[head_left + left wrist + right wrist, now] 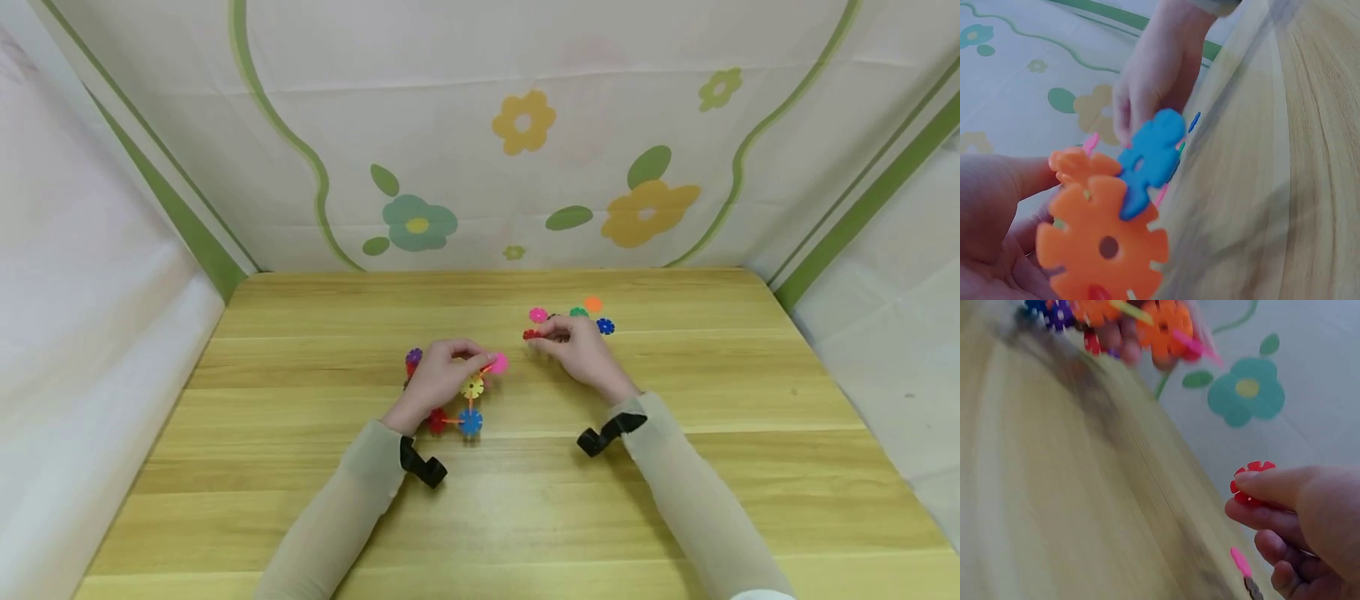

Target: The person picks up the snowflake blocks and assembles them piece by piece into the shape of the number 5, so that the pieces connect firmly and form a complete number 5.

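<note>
My left hand (441, 377) holds a linked chain of notched plastic discs, pinching it near the pink disc (500, 363) at one end. A yellow disc (472, 387), a blue disc (471, 422) and a red disc (437, 421) belong to this chain; the hand covers part of it. In the left wrist view an orange disc (1072, 237) slotted to a blue one (1159, 140) fills the foreground. Between thumb and index finger, my right hand (583, 352) pinches a single red notched disc (1259, 467), apart from the chain.
Beyond the right hand lie several loose discs: pink (538, 315), green (578, 312), orange (593, 304) and blue (606, 327), plus a dark one (1252, 588) partly hidden. A flower-printed curtain (465, 108) rises behind the wooden table (525, 517).
</note>
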The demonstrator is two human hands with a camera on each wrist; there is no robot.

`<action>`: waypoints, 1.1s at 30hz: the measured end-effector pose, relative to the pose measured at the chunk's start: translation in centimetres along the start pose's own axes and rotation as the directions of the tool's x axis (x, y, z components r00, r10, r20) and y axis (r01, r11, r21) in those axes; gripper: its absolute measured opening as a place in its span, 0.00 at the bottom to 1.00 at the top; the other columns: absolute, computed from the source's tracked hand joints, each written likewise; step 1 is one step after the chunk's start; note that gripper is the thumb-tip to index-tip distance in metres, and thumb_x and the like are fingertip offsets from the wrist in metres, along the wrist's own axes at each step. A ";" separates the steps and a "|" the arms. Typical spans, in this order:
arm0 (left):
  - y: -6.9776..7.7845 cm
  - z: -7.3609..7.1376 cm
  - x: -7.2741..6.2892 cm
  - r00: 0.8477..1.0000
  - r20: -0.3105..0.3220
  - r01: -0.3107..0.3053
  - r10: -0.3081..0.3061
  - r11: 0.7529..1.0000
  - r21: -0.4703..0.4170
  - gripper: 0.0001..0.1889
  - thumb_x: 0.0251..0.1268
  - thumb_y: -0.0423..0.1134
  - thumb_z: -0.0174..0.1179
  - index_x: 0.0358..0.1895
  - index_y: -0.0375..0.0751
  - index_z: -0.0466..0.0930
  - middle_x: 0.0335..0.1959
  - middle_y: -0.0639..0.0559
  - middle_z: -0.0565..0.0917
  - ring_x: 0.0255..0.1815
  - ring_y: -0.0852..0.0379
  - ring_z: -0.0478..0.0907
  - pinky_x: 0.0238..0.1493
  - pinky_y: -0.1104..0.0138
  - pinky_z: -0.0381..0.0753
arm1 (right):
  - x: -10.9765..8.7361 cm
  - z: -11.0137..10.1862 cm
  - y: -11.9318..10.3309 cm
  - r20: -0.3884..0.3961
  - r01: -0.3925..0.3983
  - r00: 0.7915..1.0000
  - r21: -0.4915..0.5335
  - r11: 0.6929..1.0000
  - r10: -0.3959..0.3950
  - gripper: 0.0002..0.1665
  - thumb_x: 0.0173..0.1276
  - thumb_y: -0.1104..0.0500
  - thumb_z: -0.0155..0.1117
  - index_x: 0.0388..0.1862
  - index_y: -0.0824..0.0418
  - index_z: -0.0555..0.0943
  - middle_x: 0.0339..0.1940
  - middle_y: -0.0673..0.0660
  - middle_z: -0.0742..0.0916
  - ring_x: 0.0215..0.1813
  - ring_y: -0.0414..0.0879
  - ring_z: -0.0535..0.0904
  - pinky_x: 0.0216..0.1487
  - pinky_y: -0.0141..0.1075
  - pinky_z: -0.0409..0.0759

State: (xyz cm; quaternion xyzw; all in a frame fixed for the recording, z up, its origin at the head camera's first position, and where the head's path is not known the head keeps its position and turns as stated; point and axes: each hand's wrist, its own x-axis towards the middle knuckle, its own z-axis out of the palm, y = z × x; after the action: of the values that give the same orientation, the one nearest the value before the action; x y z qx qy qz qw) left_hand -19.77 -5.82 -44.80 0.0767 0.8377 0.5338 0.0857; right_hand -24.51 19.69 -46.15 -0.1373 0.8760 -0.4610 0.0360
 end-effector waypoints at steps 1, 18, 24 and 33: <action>0.0 0.0 0.0 1.000 -0.007 0.002 -0.002 1.000 -0.006 0.14 0.69 0.56 0.66 0.41 0.51 0.90 0.40 0.58 0.86 0.34 0.52 0.75 0.32 0.61 0.73 | -0.6 0.1 -0.3 0.002 0.015 1.000 0.014 1.000 -0.015 0.05 0.70 0.54 0.73 0.40 0.55 0.89 0.34 0.55 0.88 0.31 0.50 0.79 0.29 0.37 0.77; -0.2 -0.1 0.0 1.000 -0.011 -0.017 0.016 0.999 -0.032 0.13 0.72 0.52 0.64 0.42 0.47 0.90 0.38 0.55 0.86 0.39 0.53 0.79 0.39 0.60 0.79 | -4.3 1.7 -2.6 0.006 0.193 0.981 0.081 0.978 -0.194 0.10 0.74 0.55 0.67 0.47 0.56 0.90 0.43 0.48 0.90 0.43 0.51 0.87 0.42 0.47 0.85; -0.1 -0.1 -0.1 1.000 0.005 -0.011 0.011 0.999 -0.045 0.14 0.74 0.51 0.63 0.43 0.46 0.90 0.40 0.55 0.86 0.38 0.53 0.78 0.38 0.60 0.78 | -4.3 1.9 -2.4 0.001 0.196 0.980 0.121 0.973 -0.198 0.10 0.74 0.56 0.67 0.47 0.57 0.90 0.44 0.48 0.90 0.45 0.50 0.87 0.46 0.46 0.85; -0.1 -0.1 -0.1 0.999 0.028 -0.015 0.018 0.997 -0.077 0.14 0.74 0.51 0.62 0.44 0.45 0.89 0.39 0.54 0.86 0.35 0.52 0.78 0.37 0.61 0.77 | -4.2 2.0 -2.0 0.011 0.272 0.962 0.066 0.960 -0.273 0.09 0.74 0.61 0.67 0.50 0.55 0.89 0.47 0.46 0.90 0.49 0.41 0.86 0.51 0.41 0.84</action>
State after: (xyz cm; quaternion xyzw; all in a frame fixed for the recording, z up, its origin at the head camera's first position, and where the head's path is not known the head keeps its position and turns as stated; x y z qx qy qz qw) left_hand -19.70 -5.98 -44.88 0.0879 0.8146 0.5653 0.0960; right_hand -19.66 18.16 -45.93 -0.2598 0.8332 -0.4880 -0.0147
